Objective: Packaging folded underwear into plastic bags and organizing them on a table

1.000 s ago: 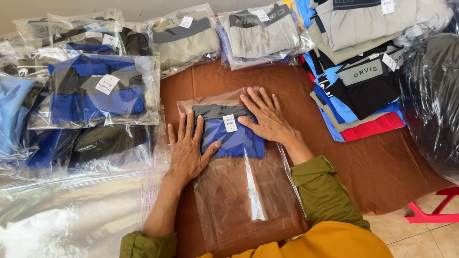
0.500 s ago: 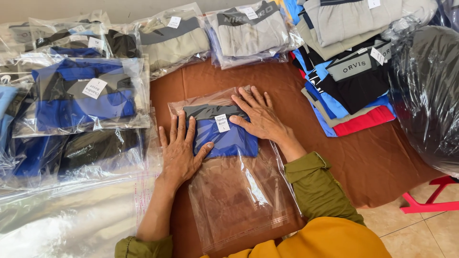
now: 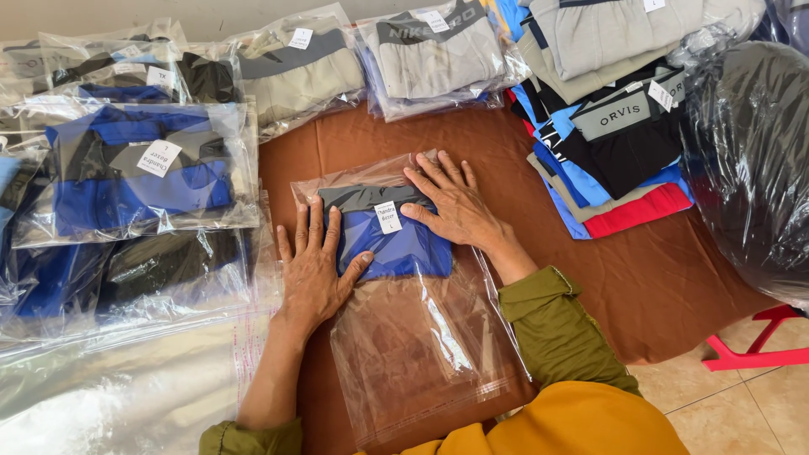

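A folded blue garment with a grey waistband and a small white label lies inside a clear plastic bag on the brown tablecloth. My left hand lies flat on the garment's left edge, fingers spread, thumb over the blue cloth. My right hand presses flat on its upper right corner, fingers pointing left. The lower half of the bag is empty and crinkled toward me.
Bagged folded garments are stacked at left and along the back. Unbagged folded garments pile at the right, next to a dark plastic-wrapped bundle. Loose clear bags lie lower left. A red stool stands on the tile floor.
Both hands stay flat on the bagged garment. My left hand has slid slightly down and left along its edge; the view has shifted a little.
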